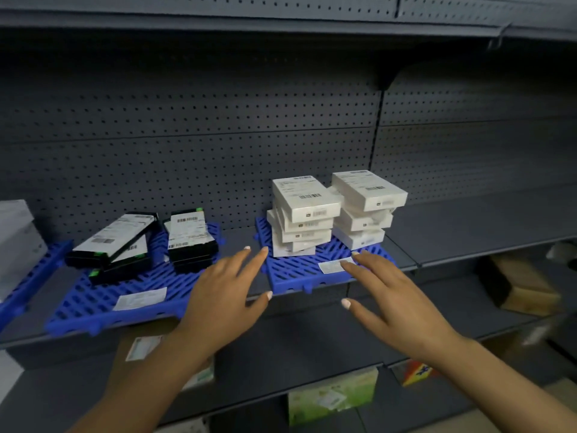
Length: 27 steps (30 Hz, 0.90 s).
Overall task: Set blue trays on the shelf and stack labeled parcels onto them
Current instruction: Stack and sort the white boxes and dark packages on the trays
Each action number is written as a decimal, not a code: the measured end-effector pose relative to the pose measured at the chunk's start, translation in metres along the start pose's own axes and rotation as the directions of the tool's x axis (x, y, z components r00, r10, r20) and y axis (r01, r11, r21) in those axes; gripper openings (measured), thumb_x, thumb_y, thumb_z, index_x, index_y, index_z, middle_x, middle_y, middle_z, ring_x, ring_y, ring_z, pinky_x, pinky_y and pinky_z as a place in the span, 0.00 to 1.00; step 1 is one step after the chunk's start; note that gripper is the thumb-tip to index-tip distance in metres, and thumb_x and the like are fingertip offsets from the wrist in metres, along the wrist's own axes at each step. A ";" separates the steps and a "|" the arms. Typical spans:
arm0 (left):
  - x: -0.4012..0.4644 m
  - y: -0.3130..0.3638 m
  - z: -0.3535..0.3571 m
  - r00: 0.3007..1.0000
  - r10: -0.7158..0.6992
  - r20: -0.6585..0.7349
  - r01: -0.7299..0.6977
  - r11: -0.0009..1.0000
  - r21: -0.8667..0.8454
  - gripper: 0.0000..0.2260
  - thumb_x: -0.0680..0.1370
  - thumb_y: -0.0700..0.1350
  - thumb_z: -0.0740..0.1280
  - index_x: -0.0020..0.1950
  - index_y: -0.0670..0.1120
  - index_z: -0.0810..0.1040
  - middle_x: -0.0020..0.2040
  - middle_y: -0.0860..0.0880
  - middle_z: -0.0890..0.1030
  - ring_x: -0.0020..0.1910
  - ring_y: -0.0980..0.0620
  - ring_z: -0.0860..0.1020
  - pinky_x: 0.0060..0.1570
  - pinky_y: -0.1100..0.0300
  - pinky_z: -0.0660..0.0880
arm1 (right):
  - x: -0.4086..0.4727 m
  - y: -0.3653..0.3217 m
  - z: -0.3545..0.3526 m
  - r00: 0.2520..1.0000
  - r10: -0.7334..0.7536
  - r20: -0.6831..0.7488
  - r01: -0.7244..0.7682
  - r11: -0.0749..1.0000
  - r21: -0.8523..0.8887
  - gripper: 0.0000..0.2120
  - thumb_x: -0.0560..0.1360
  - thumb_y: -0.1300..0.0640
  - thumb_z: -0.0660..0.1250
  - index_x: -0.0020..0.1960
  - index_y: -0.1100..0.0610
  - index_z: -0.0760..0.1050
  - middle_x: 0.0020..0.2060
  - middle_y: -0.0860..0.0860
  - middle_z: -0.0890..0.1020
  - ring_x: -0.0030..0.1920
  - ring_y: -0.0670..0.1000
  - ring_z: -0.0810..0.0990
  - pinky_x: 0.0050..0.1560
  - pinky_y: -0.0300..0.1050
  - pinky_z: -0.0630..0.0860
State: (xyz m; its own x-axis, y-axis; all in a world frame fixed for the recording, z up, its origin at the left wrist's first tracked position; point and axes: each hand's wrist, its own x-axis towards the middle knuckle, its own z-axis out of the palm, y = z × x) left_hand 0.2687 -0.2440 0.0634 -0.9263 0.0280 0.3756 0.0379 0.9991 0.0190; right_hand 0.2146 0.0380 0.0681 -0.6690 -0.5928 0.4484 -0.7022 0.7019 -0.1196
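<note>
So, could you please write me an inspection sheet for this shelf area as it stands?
Surface: grey metal shelf, pegboard back.
Job's things: middle blue tray holds black parcels; right blue tray holds two stacks of white parcels; a third tray at left edge.
Clutter: loose label on right tray.
Grippers: left hand and right hand open, holding nothing.
Cables: nothing seen.
Surroundings: boxes on lower shelves.

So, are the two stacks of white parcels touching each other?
Touching, by the head view: the top box of the left stack of white parcels meets the upper boxes of the right stack, with no gap visible there. Lower down, the stacks stand apart on the blue tray.
</note>
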 end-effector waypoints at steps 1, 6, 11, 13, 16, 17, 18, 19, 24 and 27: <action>0.005 0.003 0.001 1.000 -0.010 -0.009 0.010 1.000 0.002 0.32 0.75 0.65 0.53 0.77 0.54 0.57 0.72 0.48 0.68 0.67 0.44 0.70 0.61 0.48 0.70 | 0.001 0.005 0.001 1.000 0.007 0.003 -0.007 1.000 0.008 0.28 0.77 0.37 0.52 0.73 0.48 0.61 0.71 0.49 0.67 0.73 0.50 0.62 0.70 0.48 0.63; 0.040 0.011 0.012 0.998 -0.016 -0.057 0.014 0.999 -0.032 0.34 0.75 0.66 0.52 0.78 0.52 0.51 0.73 0.47 0.65 0.69 0.46 0.67 0.64 0.50 0.67 | 0.015 0.025 0.016 0.998 0.051 0.032 -0.052 0.998 0.033 0.30 0.76 0.35 0.51 0.75 0.47 0.59 0.73 0.48 0.64 0.74 0.49 0.59 0.71 0.44 0.59; 0.078 0.012 0.034 0.999 -0.023 -0.025 0.020 0.992 -0.122 0.38 0.77 0.64 0.58 0.78 0.50 0.43 0.77 0.50 0.54 0.74 0.50 0.57 0.70 0.56 0.58 | 0.046 0.047 0.031 0.993 0.093 0.071 -0.098 0.993 0.070 0.34 0.74 0.33 0.46 0.76 0.46 0.52 0.74 0.44 0.60 0.74 0.44 0.55 0.71 0.38 0.54; 0.091 0.006 0.048 0.999 -0.049 -0.011 0.046 0.984 -0.169 0.39 0.76 0.64 0.59 0.78 0.49 0.41 0.78 0.49 0.52 0.75 0.49 0.57 0.70 0.56 0.57 | 0.059 0.056 0.037 0.990 0.108 0.086 -0.117 0.987 0.109 0.34 0.75 0.33 0.46 0.77 0.45 0.48 0.74 0.42 0.59 0.73 0.42 0.54 0.70 0.35 0.54; 0.108 -0.003 0.063 0.997 -0.076 -0.018 0.070 0.975 -0.213 0.42 0.75 0.65 0.60 0.77 0.49 0.39 0.78 0.50 0.52 0.74 0.50 0.58 0.70 0.55 0.58 | 0.077 0.067 0.045 0.989 0.112 0.092 -0.124 0.981 0.147 0.33 0.76 0.35 0.49 0.76 0.42 0.42 0.74 0.40 0.56 0.73 0.39 0.54 0.70 0.35 0.58; 0.112 -0.005 0.068 0.996 -0.082 -0.016 0.077 0.972 -0.221 0.42 0.75 0.65 0.60 0.77 0.49 0.37 0.78 0.50 0.51 0.74 0.50 0.58 0.70 0.55 0.58 | 0.082 0.069 0.049 0.989 0.120 0.089 -0.133 0.979 0.157 0.33 0.76 0.35 0.50 0.76 0.41 0.40 0.74 0.38 0.54 0.73 0.38 0.53 0.70 0.35 0.59; 0.116 -0.007 0.071 0.996 -0.087 -0.011 0.083 0.970 -0.228 0.43 0.75 0.65 0.60 0.76 0.50 0.36 0.78 0.50 0.52 0.73 0.50 0.59 0.70 0.56 0.58 | 0.086 0.070 0.053 0.987 0.133 0.088 -0.147 0.974 0.173 0.34 0.76 0.35 0.51 0.75 0.40 0.39 0.74 0.38 0.53 0.73 0.38 0.52 0.70 0.36 0.58; 0.119 -0.008 0.075 0.996 -0.089 -0.010 0.085 0.969 -0.233 0.43 0.75 0.65 0.61 0.76 0.50 0.35 0.78 0.51 0.53 0.73 0.50 0.60 0.69 0.56 0.59 | 0.090 0.070 0.058 0.985 0.150 0.086 -0.164 0.967 0.196 0.35 0.75 0.34 0.51 0.75 0.41 0.38 0.74 0.37 0.52 0.73 0.37 0.51 0.70 0.36 0.58; 0.125 -0.013 0.097 0.992 -0.119 0.043 0.126 0.966 -0.226 0.44 0.74 0.68 0.59 0.76 0.52 0.34 0.77 0.51 0.56 0.71 0.49 0.62 0.68 0.55 0.61 | 0.102 0.073 0.081 0.978 0.157 0.140 -0.191 0.941 0.279 0.39 0.73 0.32 0.50 0.75 0.43 0.34 0.75 0.36 0.45 0.73 0.37 0.49 0.70 0.38 0.60; 0.125 -0.016 0.110 0.986 -0.146 0.085 0.160 0.970 -0.185 0.42 0.74 0.69 0.55 0.77 0.51 0.40 0.76 0.50 0.58 0.70 0.49 0.63 0.70 0.53 0.61 | 0.109 0.078 0.086 0.974 0.132 0.184 -0.180 0.943 0.278 0.39 0.76 0.37 0.56 0.74 0.43 0.32 0.73 0.37 0.50 0.71 0.41 0.60 0.64 0.37 0.65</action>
State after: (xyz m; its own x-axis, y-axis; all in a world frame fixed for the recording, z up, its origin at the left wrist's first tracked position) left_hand 0.1110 -0.2531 0.0079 -0.9504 -0.1159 0.2886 -0.0421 0.9673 0.2500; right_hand 0.0656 -0.0054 0.0319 -0.7891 -0.5576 0.2577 -0.6096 0.6593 -0.4401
